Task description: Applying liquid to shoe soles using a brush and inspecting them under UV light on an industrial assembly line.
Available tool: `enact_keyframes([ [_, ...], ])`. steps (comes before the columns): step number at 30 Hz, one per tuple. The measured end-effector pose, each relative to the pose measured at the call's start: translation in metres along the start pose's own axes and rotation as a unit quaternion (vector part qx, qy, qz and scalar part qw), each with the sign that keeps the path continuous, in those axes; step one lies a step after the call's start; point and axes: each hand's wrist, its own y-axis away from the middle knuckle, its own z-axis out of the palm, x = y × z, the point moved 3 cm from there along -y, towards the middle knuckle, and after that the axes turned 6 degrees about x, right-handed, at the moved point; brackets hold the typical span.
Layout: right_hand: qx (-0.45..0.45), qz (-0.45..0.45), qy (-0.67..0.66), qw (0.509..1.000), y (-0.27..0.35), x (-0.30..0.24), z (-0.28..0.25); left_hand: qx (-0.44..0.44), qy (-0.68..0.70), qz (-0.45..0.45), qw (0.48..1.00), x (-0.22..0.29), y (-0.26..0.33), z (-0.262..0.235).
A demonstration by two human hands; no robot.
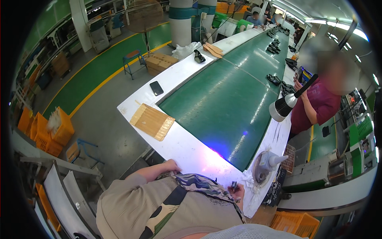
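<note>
At the near edge of the white tabletop (187, 157), my left hand (172, 165) rests with its fingers curled closed; whatever lies inside them, if anything, is hidden. Close to my body on the right, my right hand (239, 192) is closed on a small dark piece (234, 185), too small to name. Beyond that hand stands a whitish squeeze bottle (267, 162) with a tapered nozzle, tilted to the right. A patch of bluish-pink light falls on the table between my hands. Camouflage-patterned cloth (203, 185) bunches across my front.
A green conveyor belt (223, 99) runs away, with black sandals (273, 79) along its right. A flattened cardboard piece (152, 121), a phone (156, 88) and one sandal (199, 56) lie left. A silver-black lamp (283, 107) juts in near a co-worker (322, 99). Orange crates (59, 129) stand left.
</note>
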Motion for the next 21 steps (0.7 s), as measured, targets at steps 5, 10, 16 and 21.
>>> enact_keyframes([
  [5,0.006,0.000,-0.004,1.000,0.005,0.000,0.004,-0.004,0.007,-0.008,1.000,-0.002,0.001,0.001],
  [10,0.018,-0.010,-0.001,1.000,0.015,-0.001,0.013,-0.014,0.013,-0.017,1.000,0.007,0.013,-0.001],
  [16,-0.006,-0.008,-0.004,1.000,0.000,0.000,-0.002,-0.010,0.031,-0.017,0.999,0.002,0.006,0.004],
  [21,0.017,-0.030,0.000,0.999,0.011,-0.001,0.007,-0.015,0.021,-0.035,0.999,0.006,0.006,0.003],
])
